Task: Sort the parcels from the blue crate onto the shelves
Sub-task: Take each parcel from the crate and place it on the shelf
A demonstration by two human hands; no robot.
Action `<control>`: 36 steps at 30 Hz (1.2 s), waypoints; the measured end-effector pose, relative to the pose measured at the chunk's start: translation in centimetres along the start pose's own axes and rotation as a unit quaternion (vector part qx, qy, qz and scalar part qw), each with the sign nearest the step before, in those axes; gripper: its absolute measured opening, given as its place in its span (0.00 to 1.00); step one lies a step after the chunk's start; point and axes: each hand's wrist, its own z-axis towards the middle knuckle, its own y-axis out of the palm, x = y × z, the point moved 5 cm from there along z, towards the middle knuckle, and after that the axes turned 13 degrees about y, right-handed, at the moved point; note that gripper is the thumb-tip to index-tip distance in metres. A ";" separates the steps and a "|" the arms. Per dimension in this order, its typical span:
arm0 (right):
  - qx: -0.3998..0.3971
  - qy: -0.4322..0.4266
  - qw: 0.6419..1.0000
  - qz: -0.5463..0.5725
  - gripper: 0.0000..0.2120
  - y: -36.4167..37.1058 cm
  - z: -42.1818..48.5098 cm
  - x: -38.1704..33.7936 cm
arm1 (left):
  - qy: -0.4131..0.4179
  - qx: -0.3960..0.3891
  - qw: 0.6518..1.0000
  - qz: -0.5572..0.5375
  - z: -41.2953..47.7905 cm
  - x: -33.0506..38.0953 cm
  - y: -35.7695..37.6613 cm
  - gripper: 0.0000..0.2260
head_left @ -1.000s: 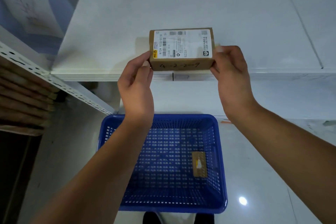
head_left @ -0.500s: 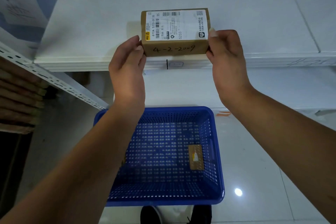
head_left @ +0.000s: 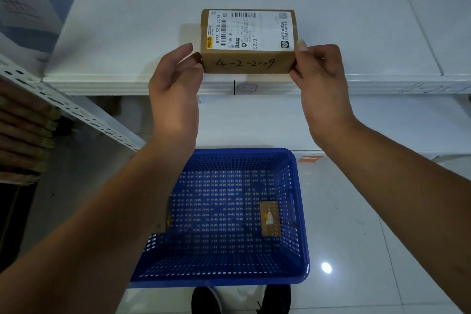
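A brown cardboard parcel (head_left: 248, 62) with a white shipping label and "4-2-2009" handwritten on its front rests on the white shelf (head_left: 127, 33), just behind the front edge. My left hand (head_left: 175, 89) presses its left end with the fingertips, thumb lifted clear. My right hand (head_left: 318, 84) pinches its right end. Below on the floor stands the blue crate (head_left: 302, 224). A small brown parcel (head_left: 270, 218) lies inside it on the right. Another parcel (head_left: 167, 222) at the crate's left shows only partly behind my left forearm.
A white perforated shelf upright (head_left: 76, 112) runs diagonally at the left, with stacked brown material (head_left: 23, 135) beyond it. A lower white shelf (head_left: 382, 125) sits under the upper one. Glossy floor tiles (head_left: 356, 237) lie right of the crate. My shoes (head_left: 275, 299) are at the bottom.
The parcel went from overhanging the shelf's front edge to resting on the shelf. My left thumb has lifted off the parcel. Both hands stay at its ends.
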 end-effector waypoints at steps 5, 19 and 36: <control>0.017 -0.010 1.000 -0.003 0.13 -0.7 -0.6 0.0 | 0.034 -0.012 0.999 0.027 -0.8 0.5 -0.8 0.17; -0.045 -0.007 0.994 -0.098 0.11 2.2 -8.0 4.8 | 0.014 -0.025 0.995 0.098 -6.6 -1.0 -5.2 0.10; -0.317 0.145 0.911 -0.223 0.09 20.4 -17.2 26.0 | -0.224 0.194 0.945 0.140 -16.0 -14.8 -28.0 0.14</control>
